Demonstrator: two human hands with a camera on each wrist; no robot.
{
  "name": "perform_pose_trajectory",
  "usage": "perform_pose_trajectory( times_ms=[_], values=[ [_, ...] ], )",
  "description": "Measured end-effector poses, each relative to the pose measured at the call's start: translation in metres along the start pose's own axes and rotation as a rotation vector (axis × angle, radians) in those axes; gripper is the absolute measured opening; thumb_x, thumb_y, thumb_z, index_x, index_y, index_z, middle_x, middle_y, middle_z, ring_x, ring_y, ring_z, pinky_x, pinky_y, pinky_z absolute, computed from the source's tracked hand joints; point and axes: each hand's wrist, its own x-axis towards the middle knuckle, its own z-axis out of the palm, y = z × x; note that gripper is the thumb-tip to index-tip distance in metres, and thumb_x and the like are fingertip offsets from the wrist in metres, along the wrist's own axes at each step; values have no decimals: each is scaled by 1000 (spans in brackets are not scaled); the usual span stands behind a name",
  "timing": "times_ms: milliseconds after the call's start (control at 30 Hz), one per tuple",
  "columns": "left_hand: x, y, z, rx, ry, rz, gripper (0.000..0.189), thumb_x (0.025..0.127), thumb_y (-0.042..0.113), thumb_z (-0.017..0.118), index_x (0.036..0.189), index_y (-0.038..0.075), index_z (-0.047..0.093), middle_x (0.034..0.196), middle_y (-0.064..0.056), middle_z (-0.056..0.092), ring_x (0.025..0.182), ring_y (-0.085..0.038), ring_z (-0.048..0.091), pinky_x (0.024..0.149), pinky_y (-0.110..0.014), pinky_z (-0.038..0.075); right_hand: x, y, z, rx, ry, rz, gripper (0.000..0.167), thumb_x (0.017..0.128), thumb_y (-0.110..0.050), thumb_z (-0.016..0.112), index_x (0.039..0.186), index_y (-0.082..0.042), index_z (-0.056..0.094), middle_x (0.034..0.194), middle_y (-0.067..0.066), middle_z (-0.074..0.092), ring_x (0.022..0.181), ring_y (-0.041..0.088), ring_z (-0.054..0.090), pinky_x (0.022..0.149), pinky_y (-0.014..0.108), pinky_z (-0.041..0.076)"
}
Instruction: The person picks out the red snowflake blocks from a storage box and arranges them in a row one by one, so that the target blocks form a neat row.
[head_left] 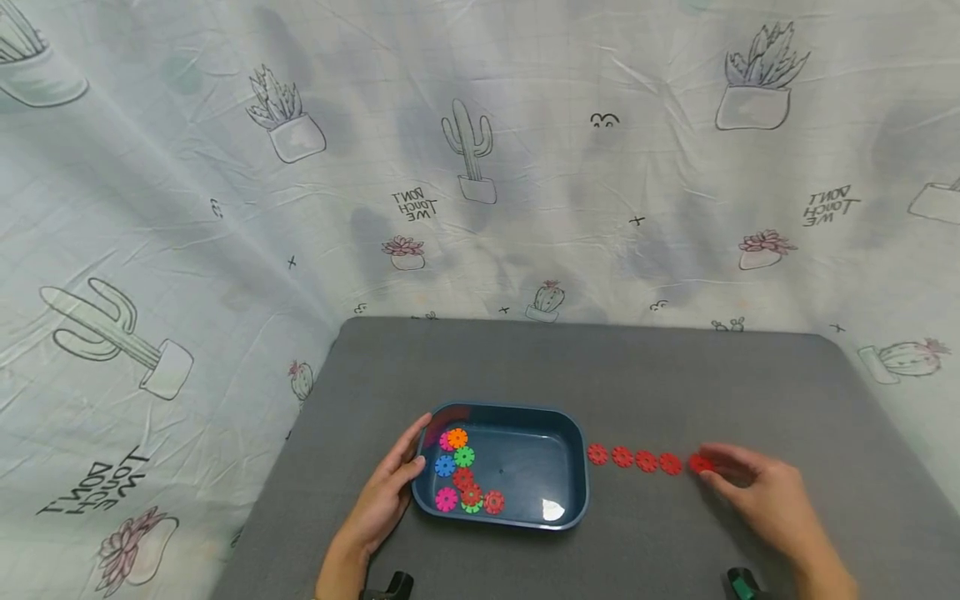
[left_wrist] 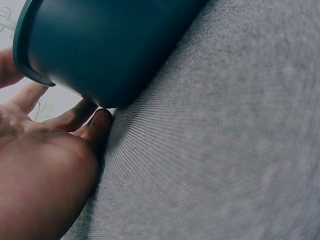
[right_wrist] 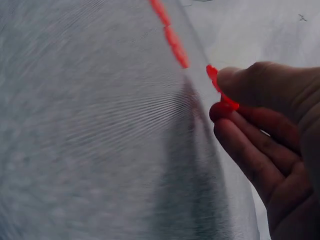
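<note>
My right hand [head_left: 772, 496] pinches a red notched disc [head_left: 701, 463] between thumb and fingers, at the right end of a row of red discs [head_left: 647, 461] on the table. In the right wrist view the pinched disc [right_wrist: 220, 87] is tilted and held off the table. My left hand [head_left: 384, 487] grips the left end of a dark blue tray [head_left: 536, 522], thumb at the rim and fingers along the outer wall. Inside the tray's left part lie several notched discs in pink, orange, blue, green and red, some overlapping, such as a green disc [head_left: 464, 457].
The grey cloth-covered table [head_left: 600, 367] has rounded far corners. Behind it and to the left hangs a pale curtain [head_left: 555, 167] printed with cacti. The row of red discs runs rightward from the tray's right wall.
</note>
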Motion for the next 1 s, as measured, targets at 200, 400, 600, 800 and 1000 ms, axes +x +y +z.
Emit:
perform_pose_trajectory(
  times_ms=[200, 400, 600, 800, 1000],
  values=[
    [1, -1, 0, -2, -5, 5, 60, 119, 18, 43, 174, 35, 28, 185, 1, 6, 170, -27, 2, 113, -11, 38, 2, 1, 7, -140, -9, -54, 32, 83, -16, 95, 114, -12, 84, 103, 6, 84, 96, 34, 79, 82, 49, 60],
    [1, -2, -1, 2, -9, 6, 60, 119, 18, 44, 174, 34, 27, 185, 0, 5, 170, -28, 1, 113, -10, 37, 1, -1, 12, -151, 3, -85, 32, 82, -11, 94, 113, -10, 85, 104, 10, 84, 99, 44, 78, 85, 66, 57],
    [1, -3, -1, -1, -9, 7, 60, 119, 18, 44, 174, 35, 27, 185, 1, 5, 170, -28, 2, 113, -11, 37, 1, -1, 14, -157, 6, -97, 33, 82, -10, 94, 113, -8, 84, 105, 13, 84, 99, 45, 78, 84, 66, 57],
    [3, -4, 0, -10, -13, 7, 60, 119, 19, 44, 174, 34, 28, 185, 1, 6, 170, -28, 3, 113, -11, 38, -4, -3, 10, -170, 68, -87, 37, 79, -10, 95, 115, -6, 84, 107, 18, 83, 97, 46, 78, 80, 61, 59],
    [2, -3, -1, -4, -8, 3, 60, 119, 18, 43, 174, 35, 28, 185, 1, 7, 170, -28, 4, 113, -12, 39, -5, -17, -3, 13, 136, -11, 38, 85, -17, 95, 122, -12, 84, 106, 9, 85, 90, 4, 79, 73, 7, 48]
  ],
)
